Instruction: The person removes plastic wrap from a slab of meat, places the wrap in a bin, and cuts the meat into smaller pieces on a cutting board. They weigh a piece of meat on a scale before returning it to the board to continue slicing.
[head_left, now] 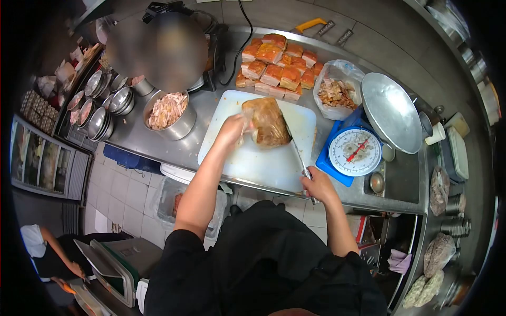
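A browned slab of pork belly (269,122) rests on the white cutting board (221,158). My left hand (235,129), apparently in a thin clear plastic glove, grips the slab's left side; its fingers are slightly blurred. In my right hand (319,184) is the handle of a knife (301,158). The long blade points up and to the left, with its far part against the slab's right edge. Behind the board, many orange-skinned pork belly blocks (273,73) are piled on the steel counter.
A blue dial scale (354,151) with a round metal pan (391,110) stands right of the board. Near it sits a plastic bag of meat pieces (337,95). Left is a steel pot of sliced meat (167,111), beside stacked metal bowls (97,121). Another person's arm (60,253) shows lower left.
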